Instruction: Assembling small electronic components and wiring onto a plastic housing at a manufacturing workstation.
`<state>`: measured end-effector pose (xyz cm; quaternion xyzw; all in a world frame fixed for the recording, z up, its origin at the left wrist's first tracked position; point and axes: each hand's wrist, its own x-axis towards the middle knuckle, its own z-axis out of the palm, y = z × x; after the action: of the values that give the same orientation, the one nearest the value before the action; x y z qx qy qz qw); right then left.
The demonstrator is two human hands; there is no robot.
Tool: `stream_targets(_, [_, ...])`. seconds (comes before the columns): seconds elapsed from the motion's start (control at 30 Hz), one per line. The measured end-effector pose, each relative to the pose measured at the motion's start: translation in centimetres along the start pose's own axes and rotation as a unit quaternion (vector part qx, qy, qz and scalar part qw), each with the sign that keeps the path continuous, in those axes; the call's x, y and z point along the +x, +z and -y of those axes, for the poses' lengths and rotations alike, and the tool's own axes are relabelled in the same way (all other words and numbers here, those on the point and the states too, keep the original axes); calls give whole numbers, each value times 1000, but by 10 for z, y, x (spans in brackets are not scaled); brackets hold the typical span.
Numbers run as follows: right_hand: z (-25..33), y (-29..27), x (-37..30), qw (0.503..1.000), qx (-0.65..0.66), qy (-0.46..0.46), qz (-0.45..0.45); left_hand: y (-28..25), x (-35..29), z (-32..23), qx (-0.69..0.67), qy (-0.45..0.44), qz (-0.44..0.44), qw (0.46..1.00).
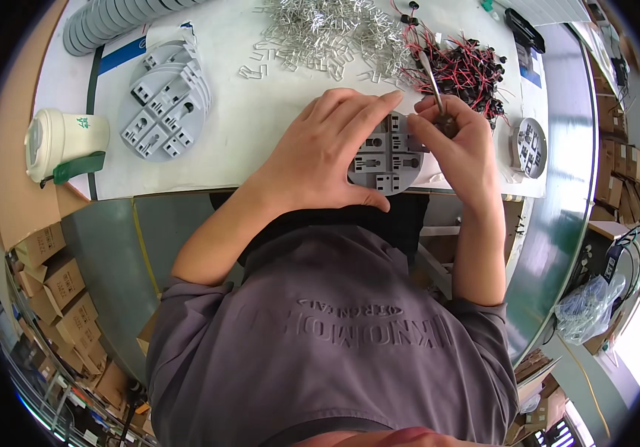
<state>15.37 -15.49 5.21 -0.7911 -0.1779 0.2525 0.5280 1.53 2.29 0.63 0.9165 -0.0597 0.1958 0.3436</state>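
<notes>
A grey round plastic base (385,164) with raised blocks and slots lies at the table's near edge. My left hand (320,149) spans it from the left, fingers over its far rim and thumb at its near rim. My right hand (465,141) is closed around a screwdriver (430,76), whose metal shaft points away from me and whose dark handle sits partly hidden in the palm. The right thumb and fingertips are at the base's right edge, and whether they pinch a small part there is unclear.
Beyond my hands lie a heap of bent metal clips (327,33) and a tangle of red-and-black wired parts (465,71). Stacked grey bases (163,112) and a cream cup (74,141) with a green handle stand left. Another round base (531,149) rests right.
</notes>
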Motion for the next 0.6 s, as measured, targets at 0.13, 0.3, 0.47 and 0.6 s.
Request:
stream_targets(0.13, [5,6,3,998,-59,16,15,0,0,2,-9,-3,-4,1000])
stream_targets(0.3, [16,10,4,989,-145,27,21,1,-2,6,-30,-4,6,1000])
stream_targets(0.47, [21,15,3,979,-199,19,48,4,-5,7,-45,-11,-14,999])
stream_targets(0.6, [22,21,3,965,-261,10,32,5,-6,8,-53,-18,-9,998])
